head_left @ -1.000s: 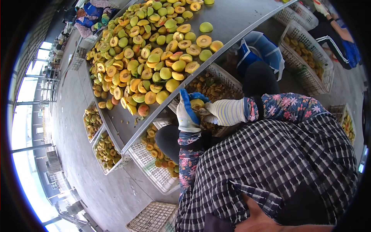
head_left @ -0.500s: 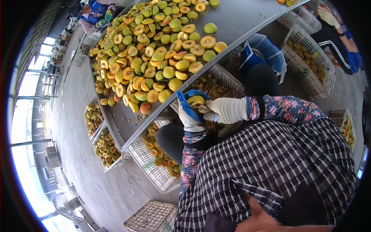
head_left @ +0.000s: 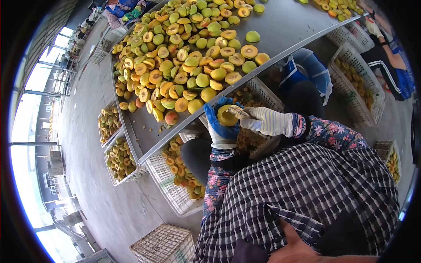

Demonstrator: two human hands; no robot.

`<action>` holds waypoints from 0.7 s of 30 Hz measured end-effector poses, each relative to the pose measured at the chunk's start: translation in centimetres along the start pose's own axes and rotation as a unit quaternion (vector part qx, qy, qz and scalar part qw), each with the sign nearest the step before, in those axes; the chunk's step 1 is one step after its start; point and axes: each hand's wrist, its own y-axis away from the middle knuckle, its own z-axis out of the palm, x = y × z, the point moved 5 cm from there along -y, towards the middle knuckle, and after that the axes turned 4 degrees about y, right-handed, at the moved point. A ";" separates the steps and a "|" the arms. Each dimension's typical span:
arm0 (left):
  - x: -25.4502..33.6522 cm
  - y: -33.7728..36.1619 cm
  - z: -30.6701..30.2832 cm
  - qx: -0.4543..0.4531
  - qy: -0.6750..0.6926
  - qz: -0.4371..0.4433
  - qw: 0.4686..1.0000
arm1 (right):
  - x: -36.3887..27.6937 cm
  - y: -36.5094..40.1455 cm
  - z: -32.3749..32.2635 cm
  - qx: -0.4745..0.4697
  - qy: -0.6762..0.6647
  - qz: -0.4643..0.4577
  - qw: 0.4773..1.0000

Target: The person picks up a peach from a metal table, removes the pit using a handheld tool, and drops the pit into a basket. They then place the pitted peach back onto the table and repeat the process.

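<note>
My left hand [head_left: 220,131], in a white glove with a blue coated palm, cups a yellow-green peach half [head_left: 226,115]. Its hollow cut side faces up toward me. My right hand [head_left: 265,121], in a striped knit glove, is closed around a small metal-looking tool [head_left: 239,112] whose tip meets the peach half's edge; its exact kind is hard to see. Both hands are just off the rim of a metal table [head_left: 280,56]. On that table lies a big heap of cut peach halves [head_left: 175,65]. Below my hands stands a crate [head_left: 267,94] with brownish scraps.
Crates of peach halves stand left of the table [head_left: 120,175], by my knee [head_left: 169,188] and at the right [head_left: 375,105]. A blue bucket-like container [head_left: 313,65] is beyond my knee. Another person's gloved hand [head_left: 372,27] shows at upper right. A crate [head_left: 164,243] sits on the floor.
The peach half has turned in my left hand, so its hollow now shows. My right hand has shifted slightly up and right, with the tool now at the fruit's edge. The whole view has shifted a little.
</note>
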 end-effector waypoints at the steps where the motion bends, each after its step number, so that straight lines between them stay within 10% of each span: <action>1: -0.1 0.0 0.1 0.008 0.003 0.004 1.000 | -1.3 0.7 -0.1 0.013 0.030 0.054 0.998; 10: 1.6 0.6 -0.3 0.023 -0.185 0.109 0.976 | 1.1 -1.6 -2.7 0.123 0.022 -0.168 0.978; 14: 8.2 4.3 1.3 0.124 -0.450 0.269 0.842 | 0.0 -0.9 -3.2 0.138 0.138 -0.150 0.969; 16: 13.0 5.3 -1.4 0.130 -0.416 0.277 0.856 | 0.2 -0.6 -3.3 0.136 0.133 -0.171 0.967; 20: 22.7 7.7 -8.8 0.271 -0.693 0.240 0.623 | 0.3 0.0 -3.2 0.081 0.109 -0.100 0.986; 21: 24.0 7.2 -10.8 0.266 -0.680 0.247 0.637 | 0.4 0.0 -3.0 0.072 0.100 -0.082 0.989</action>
